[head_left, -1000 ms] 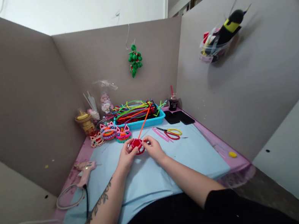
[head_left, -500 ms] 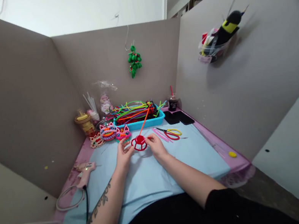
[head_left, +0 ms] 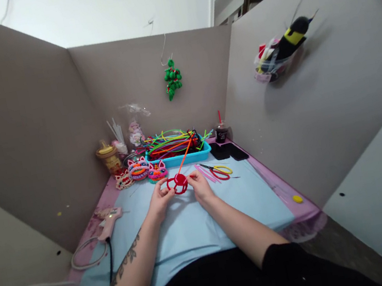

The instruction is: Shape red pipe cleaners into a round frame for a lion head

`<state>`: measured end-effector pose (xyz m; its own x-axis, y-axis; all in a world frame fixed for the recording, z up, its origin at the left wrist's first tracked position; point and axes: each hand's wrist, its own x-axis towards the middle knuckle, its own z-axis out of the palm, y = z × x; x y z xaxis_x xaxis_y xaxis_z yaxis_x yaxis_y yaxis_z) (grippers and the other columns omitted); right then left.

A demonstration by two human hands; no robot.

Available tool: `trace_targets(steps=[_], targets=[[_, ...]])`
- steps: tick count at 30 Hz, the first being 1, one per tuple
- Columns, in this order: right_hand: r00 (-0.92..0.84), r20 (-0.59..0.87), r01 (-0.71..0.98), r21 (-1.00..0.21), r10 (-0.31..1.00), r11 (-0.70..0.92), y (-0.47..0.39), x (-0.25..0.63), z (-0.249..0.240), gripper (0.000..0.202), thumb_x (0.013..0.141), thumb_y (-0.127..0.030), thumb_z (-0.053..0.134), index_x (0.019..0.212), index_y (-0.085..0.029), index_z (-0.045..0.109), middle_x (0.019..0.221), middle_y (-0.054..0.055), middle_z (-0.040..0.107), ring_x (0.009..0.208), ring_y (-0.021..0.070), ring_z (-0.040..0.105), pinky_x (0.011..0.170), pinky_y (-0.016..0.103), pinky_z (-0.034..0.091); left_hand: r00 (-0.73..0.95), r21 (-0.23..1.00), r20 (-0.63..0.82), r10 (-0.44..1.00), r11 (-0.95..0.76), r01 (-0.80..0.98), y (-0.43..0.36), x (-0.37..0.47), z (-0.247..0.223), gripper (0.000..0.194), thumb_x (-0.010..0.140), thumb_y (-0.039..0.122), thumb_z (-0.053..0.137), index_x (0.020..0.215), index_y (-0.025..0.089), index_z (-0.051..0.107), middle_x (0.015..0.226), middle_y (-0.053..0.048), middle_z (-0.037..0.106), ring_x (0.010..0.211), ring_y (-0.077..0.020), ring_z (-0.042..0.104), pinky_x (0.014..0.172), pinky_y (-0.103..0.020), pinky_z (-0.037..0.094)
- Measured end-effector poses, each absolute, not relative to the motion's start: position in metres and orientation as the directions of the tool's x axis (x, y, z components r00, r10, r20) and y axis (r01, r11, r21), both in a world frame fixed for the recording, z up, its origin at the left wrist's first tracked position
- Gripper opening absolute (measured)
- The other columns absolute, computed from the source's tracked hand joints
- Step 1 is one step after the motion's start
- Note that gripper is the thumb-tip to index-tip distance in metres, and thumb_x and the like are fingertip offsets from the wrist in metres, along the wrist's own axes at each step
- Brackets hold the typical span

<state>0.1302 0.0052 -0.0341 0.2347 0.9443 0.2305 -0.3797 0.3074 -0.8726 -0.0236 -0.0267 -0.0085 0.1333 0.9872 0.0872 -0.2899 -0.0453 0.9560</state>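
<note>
Between my two hands, above the blue table cover, is a red pipe-cleaner frame (head_left: 180,180): a ring with spokes and a solid red round centre. My left hand (head_left: 159,202) pinches its left rim between thumb and fingers. On the other side, my right hand (head_left: 200,187) grips the right edge with bent fingertips. An orange pipe cleaner (head_left: 185,155) slants from the tray down to just behind the frame; whether it touches cannot be made out. Scissors (head_left: 221,172) with red and yellow handles lie right of my right hand, beside pink pipe cleaners (head_left: 207,173).
A blue tray (head_left: 179,159) full of coloured pipe cleaners stands at the back. Left of it sit several fuzzy animal-face pieces (head_left: 138,169). A pink glue gun (head_left: 111,222) with a cable lies at left. Two black flat items (head_left: 235,151) and a drink cup (head_left: 221,132) are back right.
The red frame has tilted a little, so its round centre faces me more. My left fingers have shifted slightly along its rim; the right hand keeps its grip.
</note>
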Motion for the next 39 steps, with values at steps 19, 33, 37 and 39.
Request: trace_targets(steps=[19, 33, 37, 39], targets=[[-0.112, 0.371, -0.293, -0.899, 0.922, 0.326, -0.011, 0.139, -0.018, 0.028, 0.065, -0.042, 0.071, 0.072, -0.022, 0.053, 0.074, 0.000, 0.061, 0.069, 0.0164, 0.056, 0.070, 0.033, 0.046, 0.217, 0.823, 0.026, 0.976, 0.102, -0.559, -0.025, -0.031, -0.004, 0.051, 0.067, 0.022, 0.070, 0.114, 0.019, 0.051, 0.083, -0.003, 0.065, 0.069, -0.0137, 0.061, 0.067, -0.026, 0.047], [-0.314, 0.503, -0.044, -0.855, 0.805, 0.517, -0.021, 0.137, -0.020, 0.006, 0.074, -0.024, 0.062, 0.072, -0.020, 0.058, 0.076, 0.000, 0.057, 0.078, 0.0157, 0.053, 0.077, 0.030, 0.042, 0.157, 0.885, -0.110, 0.981, 0.169, -0.433, -0.027, -0.030, -0.004, 0.036, 0.064, 0.015, 0.062, 0.100, 0.016, 0.057, 0.048, 0.006, 0.051, 0.041, -0.0070, 0.046, 0.044, -0.017, 0.036], [-0.305, 0.496, -0.100, -0.866, 0.813, 0.490, -0.020, 0.138, -0.020, 0.007, 0.074, -0.025, 0.063, 0.072, -0.020, 0.057, 0.075, 0.000, 0.057, 0.075, 0.0151, 0.053, 0.075, 0.029, 0.042, 0.168, 0.893, -0.147, 0.975, 0.203, -0.401, -0.024, -0.032, -0.007, 0.037, 0.062, 0.014, 0.060, 0.099, 0.015, 0.057, 0.045, 0.008, 0.047, 0.034, -0.0038, 0.035, 0.038, -0.015, 0.027], [-0.335, 0.485, -0.124, -0.872, 0.808, 0.473, -0.020, 0.138, -0.019, 0.009, 0.073, -0.025, 0.063, 0.071, -0.020, 0.057, 0.075, 0.000, 0.058, 0.073, 0.0150, 0.054, 0.073, 0.029, 0.042, 0.199, 0.894, -0.167, 0.966, 0.234, -0.383, -0.025, -0.033, -0.007, 0.036, 0.063, 0.017, 0.059, 0.099, 0.014, 0.057, 0.045, 0.007, 0.048, 0.035, -0.0052, 0.038, 0.039, -0.016, 0.028]])
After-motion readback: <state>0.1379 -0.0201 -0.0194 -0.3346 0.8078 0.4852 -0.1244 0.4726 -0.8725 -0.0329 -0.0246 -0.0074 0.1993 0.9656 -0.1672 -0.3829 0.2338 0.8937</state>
